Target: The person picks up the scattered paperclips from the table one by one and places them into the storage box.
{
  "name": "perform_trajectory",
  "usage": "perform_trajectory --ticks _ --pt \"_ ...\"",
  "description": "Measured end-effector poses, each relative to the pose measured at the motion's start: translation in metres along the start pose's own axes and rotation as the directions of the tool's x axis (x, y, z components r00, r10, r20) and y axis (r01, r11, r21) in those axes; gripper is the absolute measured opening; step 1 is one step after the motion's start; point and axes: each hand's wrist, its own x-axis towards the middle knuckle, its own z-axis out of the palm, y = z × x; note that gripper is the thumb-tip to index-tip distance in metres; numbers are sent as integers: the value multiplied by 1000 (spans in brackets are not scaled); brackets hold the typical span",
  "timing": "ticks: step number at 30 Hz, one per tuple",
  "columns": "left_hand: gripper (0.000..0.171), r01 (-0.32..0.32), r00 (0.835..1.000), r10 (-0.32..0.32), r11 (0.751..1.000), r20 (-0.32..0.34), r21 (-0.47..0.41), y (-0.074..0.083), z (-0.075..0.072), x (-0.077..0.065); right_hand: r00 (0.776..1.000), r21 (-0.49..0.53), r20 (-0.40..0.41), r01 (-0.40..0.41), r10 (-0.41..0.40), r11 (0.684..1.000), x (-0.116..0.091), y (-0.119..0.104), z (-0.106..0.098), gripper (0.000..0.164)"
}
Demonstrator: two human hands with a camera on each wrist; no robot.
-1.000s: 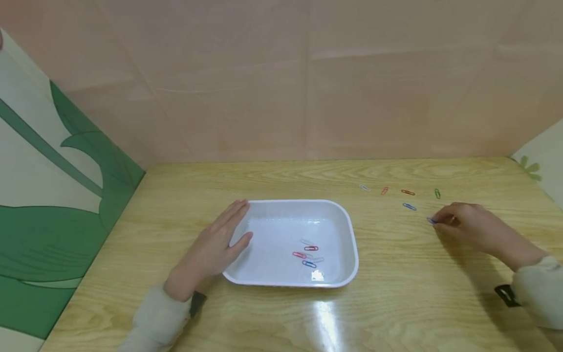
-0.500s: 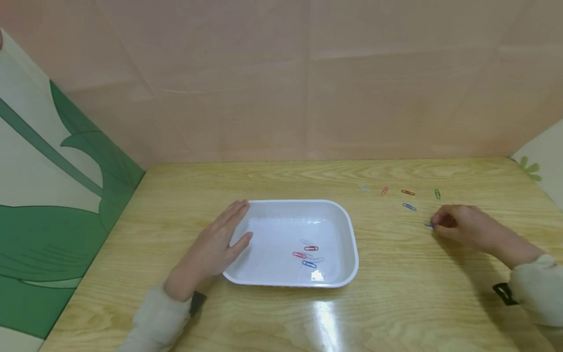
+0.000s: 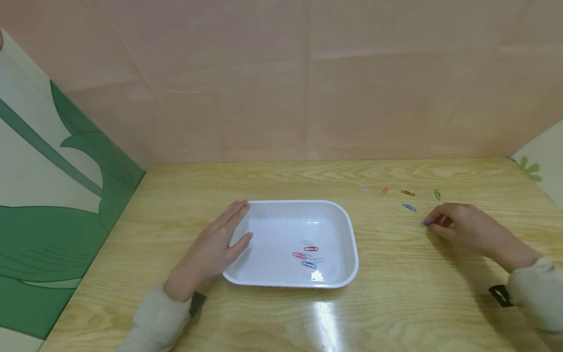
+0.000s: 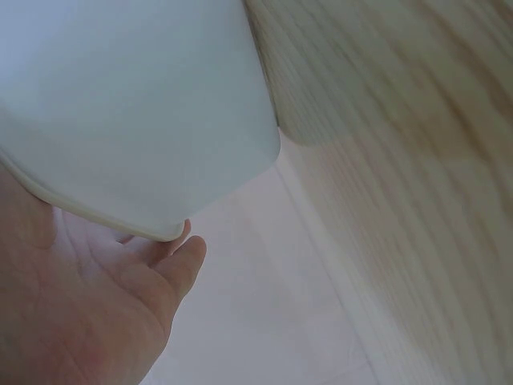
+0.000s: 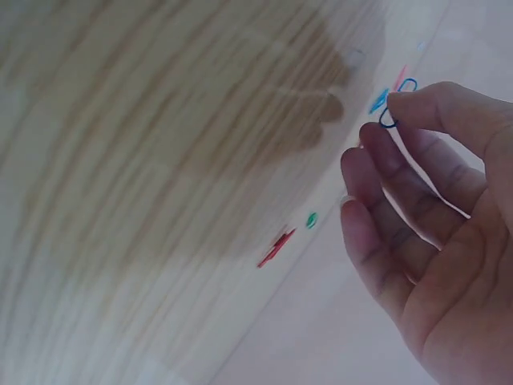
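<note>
- While the R hand (image 3: 468, 227) pinches a blue paper clip (image 3: 425, 223) btwn thumb & index, that clip is over/on the tabletop (image 3: 387, 274), well R of the tray; can't tell if lifted.
- L hand (image 3: 215, 244): fingers straight, thumb spread apart, at L rim of the white tray (image 3: 272, 244).
- In tray: tray's red clip (image 3: 311, 248), tray's pink clip (image 3: 299, 255), tray's blue clip (image 3: 309, 264), plus pale clips (image 3: 317, 260), exact no. unclear.
- Outside, on tabletop beyond R hand: loose blue clip (image 3: 409, 207), green clip (image 3: 437, 194), loose red clip (image 3: 408, 192), loose pink clip (image 3: 384, 191), white clip (image 3: 364, 187).
- Est.: approx. half in, min. 5 out + pinched one.
</note>
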Motion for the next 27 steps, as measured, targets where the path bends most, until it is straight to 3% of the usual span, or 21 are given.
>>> perform_trajectory --ticks 12,27 --pt "64 20 999 -20 1000 33 -2 1 -2 0 988 -20 -135 76 -78 997 1 -27 -6 13" --pt "64 36 998 -36 999 50 -8 2 -4 1 967 4 -206 154 -150 988 5 -61 -8 18"
